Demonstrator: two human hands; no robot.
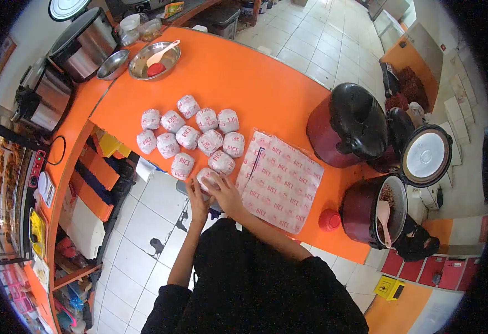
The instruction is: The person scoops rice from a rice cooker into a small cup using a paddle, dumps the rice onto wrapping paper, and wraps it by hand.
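Observation:
Near the front edge of the orange table, a paper-wrapped rice ball (205, 177) sits between my two hands. My left hand (198, 201) curls around its near left side, and my right hand (226, 196) presses on its right side. Several more wrapped rice balls (187, 137), white with red "RICE" print, stand in a loose cluster just beyond. To the right of my right hand lies a flat stack of printed wrapping paper (282, 181).
A steel bowl (169, 60) with a pale rice paddle and a red item stands at the far left. On the right are a lidded dark red pot (347, 125), an open rice pot (361, 214) with a pink paddle, and a red cup (329, 220). Steel cookers (85, 44) line the left.

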